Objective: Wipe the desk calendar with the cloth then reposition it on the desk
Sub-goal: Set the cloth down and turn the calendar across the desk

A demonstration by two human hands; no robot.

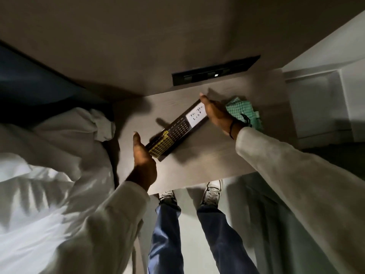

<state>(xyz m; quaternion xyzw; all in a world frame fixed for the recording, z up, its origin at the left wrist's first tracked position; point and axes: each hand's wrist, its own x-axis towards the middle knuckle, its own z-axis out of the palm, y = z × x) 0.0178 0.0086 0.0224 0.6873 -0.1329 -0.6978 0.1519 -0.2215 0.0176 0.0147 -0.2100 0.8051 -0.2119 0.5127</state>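
Head view | both hands (144, 157) (214, 112) clamp calendar (177, 131) ends | cloth (245, 113) behind right wrist

Shot from a single head-worn wide-angle camera, aimed steeply down and forward over the desk (217, 155) from close range. Took in both sleeved forearms, legs and shoes (212, 191) below the near edge. Bent straight lines toward frame borders.

Dim room, white bedding (49, 155) (left)
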